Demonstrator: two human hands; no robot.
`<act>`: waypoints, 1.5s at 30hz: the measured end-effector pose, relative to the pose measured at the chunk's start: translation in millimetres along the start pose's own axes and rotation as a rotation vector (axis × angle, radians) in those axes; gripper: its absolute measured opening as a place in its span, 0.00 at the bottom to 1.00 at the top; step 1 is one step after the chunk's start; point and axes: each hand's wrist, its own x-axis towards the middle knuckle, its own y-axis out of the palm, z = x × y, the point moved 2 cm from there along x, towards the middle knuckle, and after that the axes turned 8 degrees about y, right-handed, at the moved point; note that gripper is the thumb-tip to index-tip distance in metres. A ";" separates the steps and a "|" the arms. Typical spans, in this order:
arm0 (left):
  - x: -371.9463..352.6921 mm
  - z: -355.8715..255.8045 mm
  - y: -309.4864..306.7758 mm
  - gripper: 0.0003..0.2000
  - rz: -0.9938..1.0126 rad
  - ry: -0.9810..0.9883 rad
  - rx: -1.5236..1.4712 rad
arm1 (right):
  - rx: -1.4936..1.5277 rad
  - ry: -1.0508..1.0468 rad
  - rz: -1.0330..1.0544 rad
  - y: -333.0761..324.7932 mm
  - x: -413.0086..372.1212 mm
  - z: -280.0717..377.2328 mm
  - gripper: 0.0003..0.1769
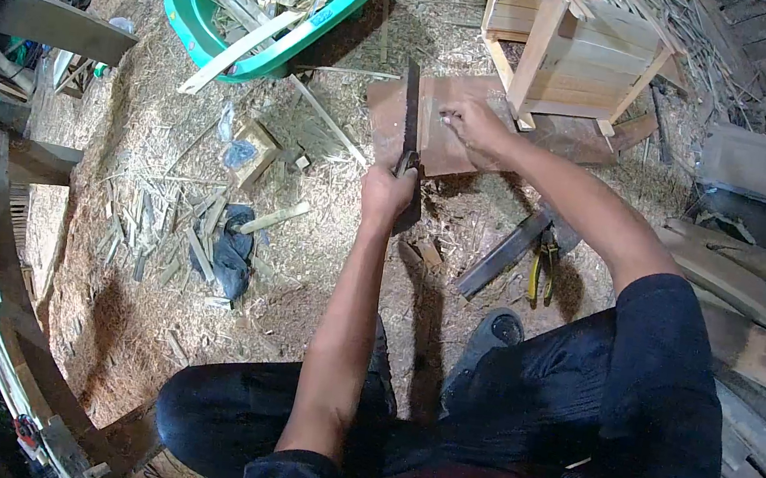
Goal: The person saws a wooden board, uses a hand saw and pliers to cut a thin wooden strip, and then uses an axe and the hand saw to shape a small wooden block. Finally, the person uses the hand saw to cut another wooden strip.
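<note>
Left hand (387, 191): grip clamped on the handle of the chopping knife (411, 107), blade edge-down on the wooden board (383, 128), which lies on the sawdust floor as a cutting base. Right hand (471, 125): fingers bunched just beside the blade, likely steadying a piece; can't tell if that grip is closed. Pliers (543, 270) lie near.

Could not see the handle of the knife (411, 107), buried in the left hand (387, 191). Could not identify the small piece (448, 119) under the fingers of the right hand (477, 128). Found green tub (329, 24) and wooden crate (581, 57) cropped at top edge.
</note>
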 end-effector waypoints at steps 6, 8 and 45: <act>-3.3 -31.6 -15.4 0.18 0.043 -0.012 -0.006 | -0.381 -0.196 0.049 12.9 4.0 -12.4 0.16; -1.6 -32.6 -16.7 0.17 0.048 0.008 0.001 | -0.364 -0.188 0.021 26.7 7.7 -28.3 0.17; -11.2 -67.3 -1.6 0.11 -0.113 0.285 0.160 | -0.301 0.189 -0.093 3.2 -52.8 -3.5 0.17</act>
